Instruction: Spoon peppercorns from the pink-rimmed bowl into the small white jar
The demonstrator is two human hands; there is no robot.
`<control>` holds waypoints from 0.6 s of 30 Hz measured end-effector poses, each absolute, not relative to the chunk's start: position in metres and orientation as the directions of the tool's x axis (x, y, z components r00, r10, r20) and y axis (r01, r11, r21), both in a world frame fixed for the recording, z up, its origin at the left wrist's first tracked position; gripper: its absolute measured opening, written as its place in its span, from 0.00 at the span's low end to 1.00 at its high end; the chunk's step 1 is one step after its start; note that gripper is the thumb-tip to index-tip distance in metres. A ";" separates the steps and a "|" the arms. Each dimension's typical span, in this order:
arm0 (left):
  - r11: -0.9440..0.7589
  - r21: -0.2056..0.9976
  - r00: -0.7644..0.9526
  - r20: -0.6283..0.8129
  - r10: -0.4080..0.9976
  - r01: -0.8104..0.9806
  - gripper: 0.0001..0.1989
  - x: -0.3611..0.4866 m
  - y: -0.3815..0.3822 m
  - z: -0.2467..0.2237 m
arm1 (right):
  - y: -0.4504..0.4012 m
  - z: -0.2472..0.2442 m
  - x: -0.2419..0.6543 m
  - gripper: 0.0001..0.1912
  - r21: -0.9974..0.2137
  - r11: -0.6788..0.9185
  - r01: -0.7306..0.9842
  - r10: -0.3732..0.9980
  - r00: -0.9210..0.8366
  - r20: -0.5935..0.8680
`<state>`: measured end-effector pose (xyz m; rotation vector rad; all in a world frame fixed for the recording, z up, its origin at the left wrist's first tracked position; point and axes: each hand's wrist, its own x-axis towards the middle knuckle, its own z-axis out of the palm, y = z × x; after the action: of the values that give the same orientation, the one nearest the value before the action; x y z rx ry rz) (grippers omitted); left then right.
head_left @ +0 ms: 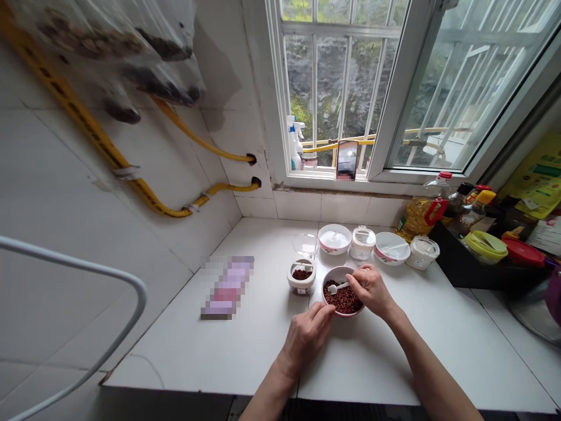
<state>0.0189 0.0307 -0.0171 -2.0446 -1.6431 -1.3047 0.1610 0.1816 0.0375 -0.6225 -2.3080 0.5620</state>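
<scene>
My right hand [370,290] pinches the handle of a small white spoon [338,287]. The spoon's scoop end rests on reddish-brown peppercorn-like grains [344,300] in a bowl with a pale pink rim [328,273]. Fingers of my left hand [308,334] grip the near left rim of that bowl. Just left of it stands a small clear jar with a white collar [301,285], partly filled with the same grains. Behind the jar lies a clear lid [305,244].
Along the back stand a bowl of white granules [335,240], two lidded jars [363,242] [424,253] and another flowered bowl [391,248]. An oil bottle [421,213] and a black condiment tray [464,263] are at right. A blurred purple packet [228,286] lies left.
</scene>
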 end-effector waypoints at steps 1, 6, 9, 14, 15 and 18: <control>-0.355 0.344 -0.014 0.735 0.678 0.869 0.10 0.019 0.031 -0.017 | 0.181 0.037 0.160 0.24 -0.559 0.783 0.272 0.575 -0.657 0.487; -0.354 0.337 -0.010 0.736 0.676 0.873 0.10 0.019 0.030 -0.017 | 0.182 0.036 0.161 0.26 -0.645 0.712 0.279 0.647 -0.617 0.447; -0.351 0.342 -0.011 0.729 0.684 0.871 0.11 0.019 0.030 -0.017 | 0.184 0.034 0.163 0.27 -0.671 0.687 0.280 0.672 -0.595 0.440; -0.353 0.333 -0.008 0.737 0.676 0.874 0.10 0.019 0.031 -0.019 | 0.181 0.031 0.157 0.26 -0.580 0.760 0.293 0.624 -0.581 0.523; -0.350 0.334 -0.010 0.735 0.677 0.875 0.11 0.019 0.031 -0.019 | 0.180 0.030 0.156 0.26 -0.563 0.772 0.295 0.611 -0.590 0.529; -0.353 0.334 -0.008 0.737 0.675 0.874 0.11 0.020 0.031 -0.019 | 0.179 0.029 0.155 0.27 -0.559 0.775 0.294 0.602 -0.612 0.513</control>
<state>0.0196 0.0305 -0.0191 -2.0395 -1.6351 -1.2911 0.1550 0.1792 0.0291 -0.6630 -2.2498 0.5559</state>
